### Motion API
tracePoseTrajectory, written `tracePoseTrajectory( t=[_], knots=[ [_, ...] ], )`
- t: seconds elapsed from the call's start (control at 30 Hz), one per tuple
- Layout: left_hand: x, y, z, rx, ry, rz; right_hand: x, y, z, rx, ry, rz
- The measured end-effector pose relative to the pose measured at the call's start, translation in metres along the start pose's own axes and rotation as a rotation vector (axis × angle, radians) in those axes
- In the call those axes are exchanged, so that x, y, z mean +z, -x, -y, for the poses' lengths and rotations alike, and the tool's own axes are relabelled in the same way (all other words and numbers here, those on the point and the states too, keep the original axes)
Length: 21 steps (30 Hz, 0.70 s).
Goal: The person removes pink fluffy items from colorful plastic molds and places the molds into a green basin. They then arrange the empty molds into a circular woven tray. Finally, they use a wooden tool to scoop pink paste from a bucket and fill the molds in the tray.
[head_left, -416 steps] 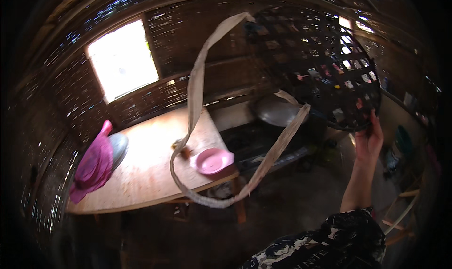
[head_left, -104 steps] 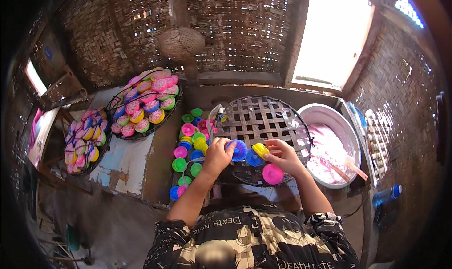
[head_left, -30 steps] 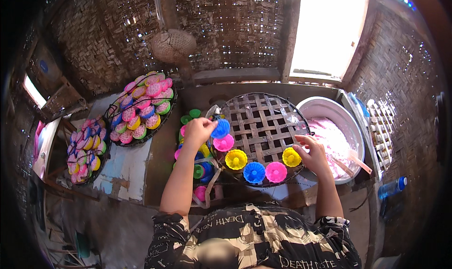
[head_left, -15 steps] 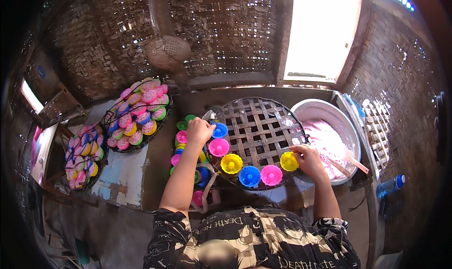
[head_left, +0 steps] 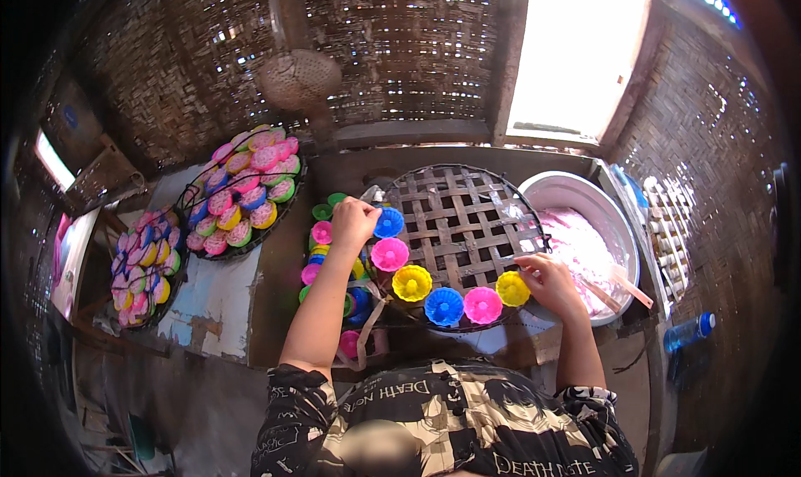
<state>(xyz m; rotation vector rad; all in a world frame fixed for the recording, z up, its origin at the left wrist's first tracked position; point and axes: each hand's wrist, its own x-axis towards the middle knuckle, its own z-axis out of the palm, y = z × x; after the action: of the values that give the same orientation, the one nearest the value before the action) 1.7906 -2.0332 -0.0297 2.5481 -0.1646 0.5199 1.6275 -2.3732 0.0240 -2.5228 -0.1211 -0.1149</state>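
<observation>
A: Grip: our left hand (head_left: 355,225) has fingers bunched at the left rim of the far blue cup (head_left: 389,222). Our right hand (head_left: 551,281) is part-curled at the right rim of the right yellow cup (head_left: 512,288). We can't tell if either rim is actually pinched.

B: OK. Where do the cups sit? Use the woven tray (head_left: 415,196) as reference.

A: We count six, in a curve along the tray's left and near edges. From the far blue cup: upper pink cup (head_left: 390,255), left yellow cup (head_left: 412,283), near blue cup (head_left: 444,307), lower pink cup (head_left: 483,306), right yellow cup at the tray's near-right edge.

B: Any with mix in?

A: None that we see. The pink-and-white mix (head_left: 576,237) is in the pale basin (head_left: 546,191), just right of the tray.

B: How far along are we?

A: Early on this tray, we'd judge: one edge row, lattice showing beyond it. Loose cups (head_left: 322,232) lie just left of the tray, partly behind our left arm. Well left of it, we see two bunches of filled cups (head_left: 248,179).
</observation>
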Motion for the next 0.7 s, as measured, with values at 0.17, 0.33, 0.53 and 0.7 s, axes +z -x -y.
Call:
tracePoseTrajectory(
  t=[0.17, 0.33, 0.53, 0.7],
  knots=[
    [-0.019, 0.003, 0.001, 0.023, 0.045, -0.105, -0.008, 0.005, -0.005, -0.076, -0.104, -0.130],
    [-0.055, 0.045, 0.057, -0.219, 0.168, 0.158, -0.023, 0.024, -0.029, 0.058, -0.185, -0.261],
    [-0.029, 0.117, 0.129, -0.352, -0.128, 0.220, -0.023, 0.036, -0.044, 0.138, -0.152, -0.246],
    [0.004, 0.130, 0.149, -0.333, -0.423, 0.217, -0.015, 0.025, -0.033, 0.111, -0.159, -0.196]
  ],
)
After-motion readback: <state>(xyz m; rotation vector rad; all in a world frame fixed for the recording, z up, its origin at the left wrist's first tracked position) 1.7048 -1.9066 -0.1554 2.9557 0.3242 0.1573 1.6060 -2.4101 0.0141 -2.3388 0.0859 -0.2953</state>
